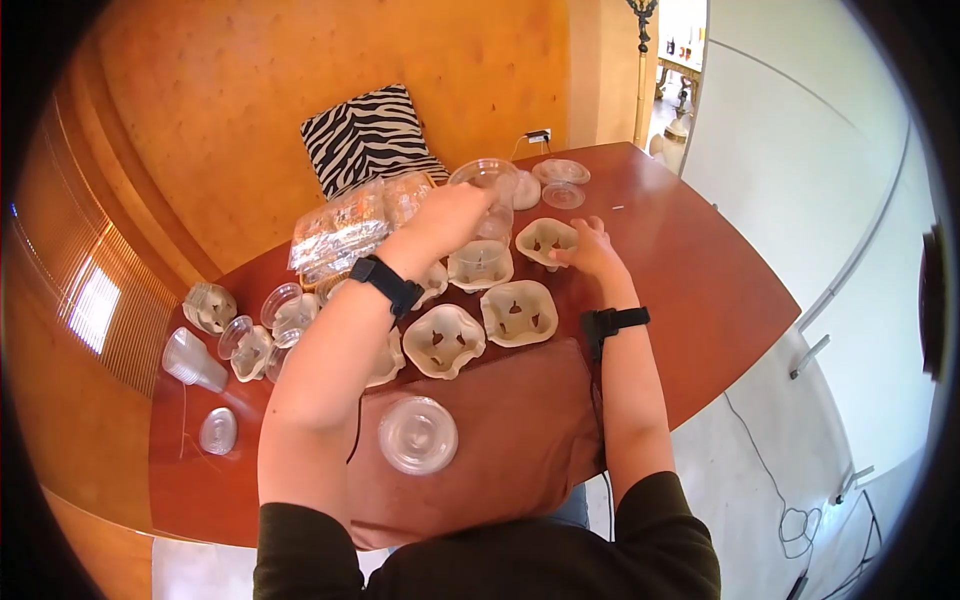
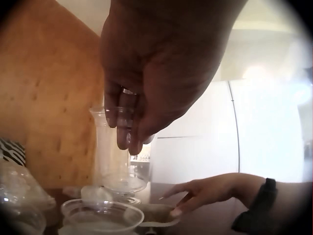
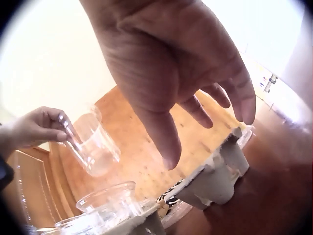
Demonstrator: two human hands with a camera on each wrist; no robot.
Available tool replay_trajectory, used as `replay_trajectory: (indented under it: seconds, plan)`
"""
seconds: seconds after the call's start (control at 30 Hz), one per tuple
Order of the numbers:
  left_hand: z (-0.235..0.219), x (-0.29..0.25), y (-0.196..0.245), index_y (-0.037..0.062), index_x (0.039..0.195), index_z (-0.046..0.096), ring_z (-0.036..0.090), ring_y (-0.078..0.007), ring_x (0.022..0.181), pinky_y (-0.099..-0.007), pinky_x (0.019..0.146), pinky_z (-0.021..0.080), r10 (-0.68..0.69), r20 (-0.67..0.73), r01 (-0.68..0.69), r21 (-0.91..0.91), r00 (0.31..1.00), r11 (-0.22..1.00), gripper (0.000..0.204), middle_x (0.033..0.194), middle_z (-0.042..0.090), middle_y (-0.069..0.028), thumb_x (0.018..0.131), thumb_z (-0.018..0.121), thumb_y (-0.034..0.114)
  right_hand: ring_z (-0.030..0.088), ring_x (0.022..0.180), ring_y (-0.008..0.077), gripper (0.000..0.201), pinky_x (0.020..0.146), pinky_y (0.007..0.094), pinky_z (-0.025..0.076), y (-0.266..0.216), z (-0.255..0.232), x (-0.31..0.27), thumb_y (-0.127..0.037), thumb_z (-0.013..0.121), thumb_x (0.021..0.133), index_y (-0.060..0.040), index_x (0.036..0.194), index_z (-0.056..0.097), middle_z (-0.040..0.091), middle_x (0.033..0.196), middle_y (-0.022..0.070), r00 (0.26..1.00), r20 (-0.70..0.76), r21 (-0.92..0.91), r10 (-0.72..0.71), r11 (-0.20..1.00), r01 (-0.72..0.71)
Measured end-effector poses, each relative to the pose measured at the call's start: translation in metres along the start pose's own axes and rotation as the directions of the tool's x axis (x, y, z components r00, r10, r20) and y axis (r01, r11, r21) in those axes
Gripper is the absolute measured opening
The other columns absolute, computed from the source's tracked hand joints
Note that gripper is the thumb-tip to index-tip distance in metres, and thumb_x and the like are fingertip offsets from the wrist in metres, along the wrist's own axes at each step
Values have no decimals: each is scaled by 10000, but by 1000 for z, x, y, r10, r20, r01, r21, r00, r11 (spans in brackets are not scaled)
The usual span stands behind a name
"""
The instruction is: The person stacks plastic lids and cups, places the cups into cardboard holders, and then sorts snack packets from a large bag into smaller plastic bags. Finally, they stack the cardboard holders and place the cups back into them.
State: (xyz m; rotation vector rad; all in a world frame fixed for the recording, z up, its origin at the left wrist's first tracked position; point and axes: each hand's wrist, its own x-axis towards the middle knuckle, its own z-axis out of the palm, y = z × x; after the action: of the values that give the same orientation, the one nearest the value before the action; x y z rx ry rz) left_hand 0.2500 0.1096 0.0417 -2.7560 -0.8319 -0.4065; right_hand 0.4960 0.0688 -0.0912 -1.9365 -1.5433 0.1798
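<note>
My left hand [image 1: 462, 212] pinches a clear plastic cup [image 2: 110, 156] by its rim, above the far part of the table. In the right wrist view that cup appears tilted, with nothing visible inside. My right hand [image 1: 597, 252] is spread over a moulded cardboard cup holder [image 1: 547, 240], its thumb and fingertips right at the rim on the right side. The right wrist view shows its fingers [image 3: 198, 115] extended and apart above the holder [image 3: 210, 181]. Just nearer stands another cardboard holder [image 1: 480, 268] with a clear cup in it.
More cardboard holders [image 1: 444, 342] stand mid-table, several with cups at left. Stacked clear cups [image 1: 194, 360] lie at the left edge. Clear lids [image 1: 418, 436] lie in front and at the back. A plastic-wrapped pack [image 1: 340, 235] sits behind, near a zebra-print cushion [image 1: 365, 140].
</note>
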Motion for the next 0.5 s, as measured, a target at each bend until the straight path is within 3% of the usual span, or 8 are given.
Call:
replay_trajectory:
  seconds: [0.03, 0.1, 0.17, 0.23, 0.27, 0.33, 0.43, 0.5]
  plan:
    - [5, -5, -2, 72, 982, 617, 628, -354, 816, -455, 685, 493, -6, 28, 7, -16, 1000, 1000, 192, 845, 650, -177, 826, 576, 175, 507, 1135, 384, 755, 948, 437, 450, -2, 2, 0, -344, 804, 634, -43, 1257, 503, 411, 1304, 233, 997, -73, -39, -35, 999, 32]
    - [14, -16, -3, 72, 987, 618, 627, -355, 806, -454, 688, 492, -19, 81, 23, -49, 997, 999, 197, 841, 652, -173, 828, 579, 182, 520, 1110, 314, 641, 914, 401, 446, -8, 5, 8, -292, 789, 674, -26, 1200, 537, 502, 1225, 179, 978, 166, 244, -130, 966, 87]
    - [28, -22, -6, 77, 993, 621, 626, -355, 798, -450, 697, 492, 24, 142, -11, -86, 990, 996, 203, 838, 652, -171, 821, 593, 180, 543, 1050, 271, 535, 874, 374, 447, -32, -4, 2, -260, 774, 703, -13, 1129, 566, 570, 1116, 139, 929, 240, 271, -282, 938, 215]
    - [35, -28, -5, 86, 1012, 620, 625, -356, 792, -447, 704, 491, 61, 186, -34, -140, 981, 990, 217, 833, 652, -170, 813, 607, 172, 574, 954, 253, 438, 825, 354, 454, -59, -14, -19, -246, 759, 722, -6, 1046, 591, 613, 980, 114, 866, 213, 28, -452, 889, 457]
    - [35, -31, -2, 93, 1027, 617, 624, -356, 791, -445, 707, 491, 75, 199, -40, -175, 977, 984, 230, 830, 651, -170, 809, 614, 166, 595, 915, 292, 408, 825, 348, 460, -59, -7, -19, -262, 749, 730, 0, 1010, 611, 626, 933, 153, 851, 254, 166, -460, 887, 431]
    - [45, -32, -5, 121, 1090, 600, 622, -358, 767, -445, 681, 489, 128, 188, -84, -226, 974, 971, 312, 797, 644, -168, 779, 624, 116, 596, 928, 313, 388, 828, 363, 461, -62, 2, -22, -268, 740, 740, 0, 996, 627, 632, 960, 167, 825, 328, 139, -460, 887, 440]
    - [67, -27, -11, 125, 1084, 584, 623, -358, 744, -446, 648, 485, 134, 152, -111, -151, 979, 982, 324, 770, 638, -166, 763, 607, 86, 592, 984, 334, 407, 859, 383, 460, -81, 3, -32, -271, 723, 757, -7, 1056, 642, 634, 1043, 187, 786, 444, 86, -430, 894, 440]
    - [78, -26, -11, 101, 962, 595, 624, -357, 724, -448, 623, 482, 122, 90, -108, -138, 988, 984, 208, 753, 634, -163, 754, 592, 88, 591, 994, 335, 423, 871, 384, 460, -86, 14, -35, -270, 720, 759, -11, 1083, 641, 628, 1063, 194, 749, 487, 142, -449, 887, 440]
